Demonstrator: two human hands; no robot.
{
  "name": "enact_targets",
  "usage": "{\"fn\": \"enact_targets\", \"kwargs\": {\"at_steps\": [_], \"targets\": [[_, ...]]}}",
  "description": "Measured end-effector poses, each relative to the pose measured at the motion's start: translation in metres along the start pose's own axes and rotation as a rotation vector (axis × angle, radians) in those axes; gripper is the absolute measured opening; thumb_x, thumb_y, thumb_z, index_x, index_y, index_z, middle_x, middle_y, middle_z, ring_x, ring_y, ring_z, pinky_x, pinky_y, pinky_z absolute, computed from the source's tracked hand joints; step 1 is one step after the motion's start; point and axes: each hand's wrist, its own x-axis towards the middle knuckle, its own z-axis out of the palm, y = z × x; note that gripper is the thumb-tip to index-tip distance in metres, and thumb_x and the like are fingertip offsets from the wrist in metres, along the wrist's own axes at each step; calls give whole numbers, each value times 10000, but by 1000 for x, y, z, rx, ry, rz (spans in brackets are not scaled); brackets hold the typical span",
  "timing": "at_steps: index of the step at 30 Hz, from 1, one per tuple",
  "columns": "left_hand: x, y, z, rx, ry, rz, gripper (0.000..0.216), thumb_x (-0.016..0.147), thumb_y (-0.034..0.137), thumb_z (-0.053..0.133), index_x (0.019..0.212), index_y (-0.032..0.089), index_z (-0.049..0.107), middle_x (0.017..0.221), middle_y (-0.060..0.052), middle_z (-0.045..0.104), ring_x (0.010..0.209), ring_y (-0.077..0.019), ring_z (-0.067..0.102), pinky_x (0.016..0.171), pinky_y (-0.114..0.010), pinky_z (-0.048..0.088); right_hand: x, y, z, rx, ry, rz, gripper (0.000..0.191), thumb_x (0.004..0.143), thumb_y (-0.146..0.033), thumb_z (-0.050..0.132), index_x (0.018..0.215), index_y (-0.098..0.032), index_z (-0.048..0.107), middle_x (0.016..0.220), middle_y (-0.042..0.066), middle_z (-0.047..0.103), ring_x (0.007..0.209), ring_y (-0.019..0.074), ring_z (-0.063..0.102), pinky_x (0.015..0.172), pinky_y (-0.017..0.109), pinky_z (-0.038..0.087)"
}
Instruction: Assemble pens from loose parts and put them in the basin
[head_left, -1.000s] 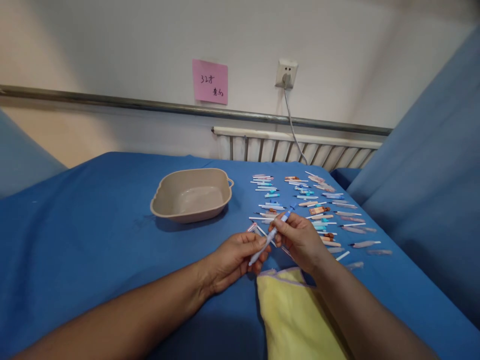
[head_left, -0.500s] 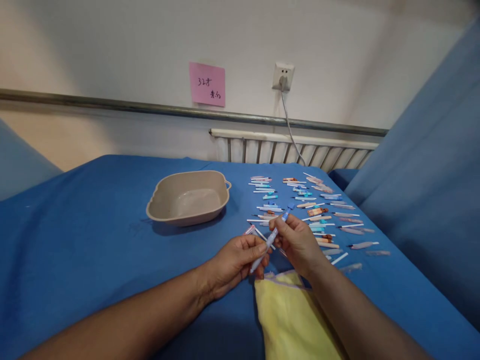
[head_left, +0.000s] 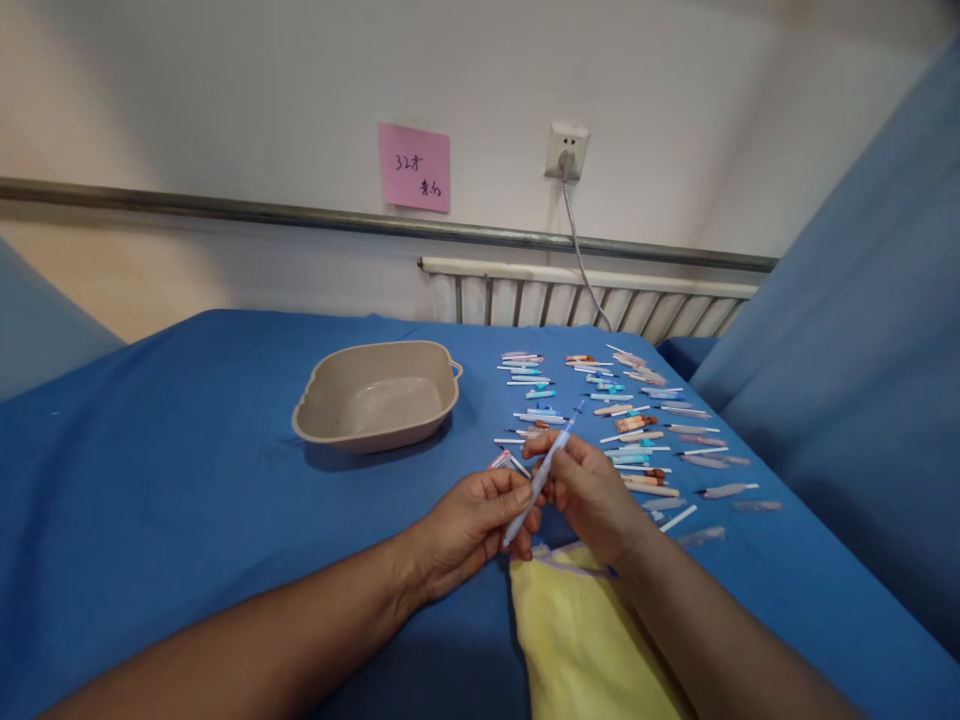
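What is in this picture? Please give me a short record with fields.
Left hand: pinches the lower end of a slim white and blue plastic tube
Right hand: pinches the same tube higher up
Behind the hands: rows of small coloured tubes and white sticks on the blue sheet
Left of them: shallow beige plastic basin
Near the person: yellow cloth

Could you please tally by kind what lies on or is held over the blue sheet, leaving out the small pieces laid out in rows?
Beige plastic basin: 1
Yellow cloth: 1
Slim white-and-blue stick, held by left hand and right hand: 1
Total: 3
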Motion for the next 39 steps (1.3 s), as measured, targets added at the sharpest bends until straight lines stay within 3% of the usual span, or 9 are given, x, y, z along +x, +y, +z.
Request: {"fn": "enact_targets", "kwargs": {"at_steps": [3,8,14,18,22,25,28,33,39], "targets": [[-1,1,1,-21,7,-4,240,739,334,708,751,122,595,649,-11,604,473,-74,541,498,-192,452,-2,-3,0,49,-37,7,342,737,-432,689,969,-181,675,835,25,636,579,90,504,531,219,382],[-2,-2,4,10,9,-7,267,737,364,705,761,122,595,692,-37,641,538,-117,605,565,-239,490,-2,1,0,-100,3,-28,228,717,-365,724,753,-162,626,593,-39,555,505,78,471,502,205,372],[2,-5,6,109,190,124,307,750,437,669,748,138,599,664,-30,652,560,-119,600,568,-224,460,-4,7,8,-294,21,-16,328,700,-444,710,838,-167,600,595,-40,571,504,100,517,492,218,420],[2,0,5,249,216,131,333,784,461,616,757,130,642,647,-38,649,595,-133,583,593,-235,450,-3,10,11,-262,55,-9,336,658,-452,734,771,-171,587,655,-17,611,518,105,529,499,234,447],[0,17,2,498,404,365,225,746,363,683,729,139,680,691,-29,651,668,-136,562,641,-225,428,-1,11,12,-261,79,-51,309,692,-444,714,780,-175,593,668,-8,619,614,124,577,573,242,467],[0,32,-1,493,512,480,198,683,295,745,819,164,684,778,-15,656,746,-142,571,691,-226,428,-4,11,15,-277,33,2,330,700,-466,702,760,-174,560,661,-9,622,602,123,596,562,243,465],[1,38,-3,388,440,407,261,689,330,738,864,152,661,744,-13,637,669,-127,553,612,-220,414,-10,12,20,-275,-36,101,371,686,-500,700,748,-180,524,627,-34,598,531,111,590,524,250,472],[1,36,-6,277,387,326,243,696,343,735,687,143,596,595,29,563,533,-84,470,541,-206,359,-16,12,26,-260,-71,193,388,680,-514,698,759,-181,514,620,-51,573,484,83,551,503,251,477],[-5,46,-5,165,205,205,215,757,313,687,824,109,672,769,-63,666,688,-137,572,655,-247,417,-16,10,25,-214,-114,203,364,708,-498,682,780,-176,528,623,-39,572,481,91,550,489,255,469]]}}
